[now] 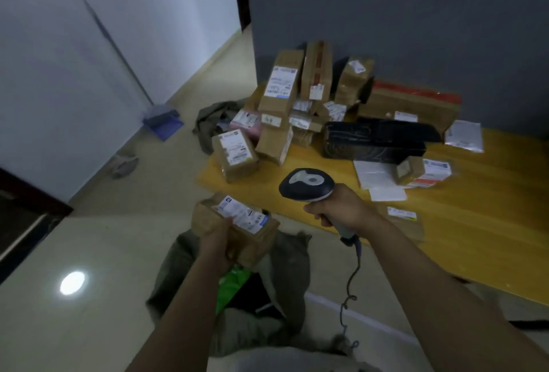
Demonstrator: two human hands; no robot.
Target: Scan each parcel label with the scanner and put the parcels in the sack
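Note:
My left hand [218, 230] grips a brown taped parcel [252, 241] with a white label [242, 214] facing up, held above the open grey-green sack [285, 258] on the floor. A green bag [230, 281] shows inside the sack. My right hand [341, 208] grips the handle of a dark blue and grey barcode scanner [307, 183], its head to the right of the held parcel's label. Its coiled cable [349, 291] hangs down.
A yellow wooden table [475, 223] holds a pile of cardboard parcels [280, 86], a black parcel [374, 140], white mailers [465, 135] and a small box [236, 153] near its left edge. A broom and dustpan [162, 120] lean on the left wall. A second sack [212, 119] lies behind the table.

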